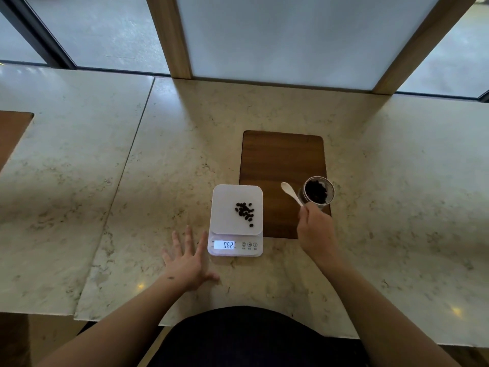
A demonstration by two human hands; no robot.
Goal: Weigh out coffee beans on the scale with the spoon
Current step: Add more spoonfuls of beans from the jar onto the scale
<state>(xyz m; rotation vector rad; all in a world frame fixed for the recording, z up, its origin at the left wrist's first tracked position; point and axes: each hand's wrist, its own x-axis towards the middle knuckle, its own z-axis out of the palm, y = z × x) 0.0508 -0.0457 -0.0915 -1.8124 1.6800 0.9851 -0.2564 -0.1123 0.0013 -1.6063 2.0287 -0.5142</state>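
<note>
A white digital scale (225,207) stands on the marble counter with a small pile of dark coffee beans (245,212) on its platform. Its lit display (224,245) reads 062. My right hand (316,230) is closed on the handle of a white spoon (289,192), whose empty bowl points up and to the left, between the scale and a glass jar (317,192) holding more beans. My left hand (189,260) lies flat on the counter with fingers spread, just left of the scale's front corner.
The jar stands on a brown wooden board (280,160) set into the counter (105,181), right of the scale. Another wooden inset (10,133) lies at the far left. Window panes and wooden posts (172,35) rise behind the counter.
</note>
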